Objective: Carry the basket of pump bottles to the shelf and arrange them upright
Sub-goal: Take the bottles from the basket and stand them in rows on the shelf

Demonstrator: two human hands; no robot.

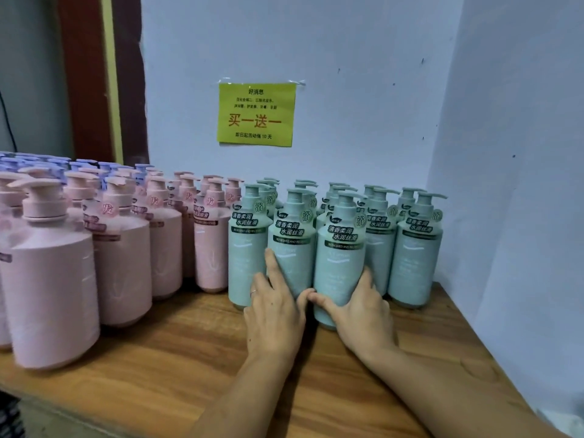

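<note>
Wooden shelf (189, 358) in a corner of pale blue wall (363, 74). Both grips are bare hands, low at the front of the green pump bottles (414, 248).

Right grip (363, 314): wrapped round the lower body of the front green bottle (339, 257), thumb across its front, fingers on its right side. That bottle stands upright on the shelf, nearest the edge, pump nozzle pointing right.

Left grip (275, 311): not wrapped round anything, fingers mostly straight, index finger laid up the face of the middle green bottle (292, 245), which is just left of the held one and touching it. Ring (253, 291) on one finger. The two thumbs meet between the bottles.

Another green bottle (246, 248) stands just left of that. More green ones in rows behind, all upright, reaching to the right-hand wall.

Pink pump bottles (123, 248) fill the shelf to the left, upright, with the nearest pink bottle (50, 279) blurred. Purple-capped bottles (31, 161) at far back left.

Yellow-green paper notice (256, 113) with Chinese text is taped to the wall above the bottles.
</note>
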